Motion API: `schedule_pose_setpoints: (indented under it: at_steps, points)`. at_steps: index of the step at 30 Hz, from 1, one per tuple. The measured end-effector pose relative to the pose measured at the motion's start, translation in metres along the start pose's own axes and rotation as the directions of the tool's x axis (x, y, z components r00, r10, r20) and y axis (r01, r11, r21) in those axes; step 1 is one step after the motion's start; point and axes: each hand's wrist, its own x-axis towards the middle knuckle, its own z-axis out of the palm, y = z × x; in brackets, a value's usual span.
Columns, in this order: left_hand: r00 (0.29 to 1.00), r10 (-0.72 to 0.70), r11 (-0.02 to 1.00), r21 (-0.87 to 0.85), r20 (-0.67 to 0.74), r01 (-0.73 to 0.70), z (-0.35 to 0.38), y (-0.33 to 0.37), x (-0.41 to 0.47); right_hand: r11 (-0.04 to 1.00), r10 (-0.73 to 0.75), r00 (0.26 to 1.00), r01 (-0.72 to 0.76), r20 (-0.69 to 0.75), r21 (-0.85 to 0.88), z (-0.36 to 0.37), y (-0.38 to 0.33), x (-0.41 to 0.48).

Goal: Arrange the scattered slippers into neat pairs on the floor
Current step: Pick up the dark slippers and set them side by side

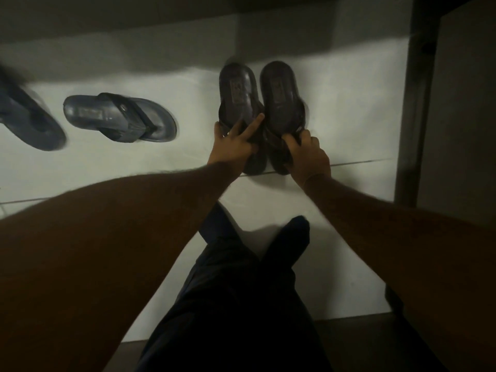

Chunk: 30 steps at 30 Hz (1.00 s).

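Two dark brown slippers lie side by side on the white tiled floor, heels pointing away from me. My left hand [233,142] grips the strap end of the left brown slipper [237,89], index finger stretched across it. My right hand [308,154] holds the strap end of the right brown slipper [279,88]. The two touch along their inner edges. Further left, a dark blue thong slipper [118,118] lies sideways on the floor, and a second blue slipper [29,116] is blurred at the left edge, angled differently.
A dark vertical post or door frame [418,103] stands just right of the brown pair. A shadowed wall base [134,36] runs along the far side. My dark-trousered legs [241,291] fill the lower middle. A tile joint [362,162] crosses under my hands.
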Motion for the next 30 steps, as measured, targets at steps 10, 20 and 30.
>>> schedule_pose_setpoints:
  at_steps: [10, 20, 30]
  points:
    - [1.000, 0.004, 0.998, 0.060, 0.011, -0.005, 0.003, -0.004, -0.005, 0.999, -0.002, 1.000, 0.003, -0.019, 0.034, 0.000, -0.002, 0.004]
    - [1.000, -0.004, 0.997, 0.079, 0.029, 0.002, -0.003, -0.007, 0.002, 0.997, 0.016, 0.999, -0.013, -0.046, 0.078, 0.001, -0.003, 0.008]
    - [0.999, -0.008, 0.999, 0.038, 0.044, 0.006, 0.002, -0.006, 0.003, 0.997, 0.028, 0.998, -0.024, -0.049, 0.073, 0.007, -0.003, 0.010]
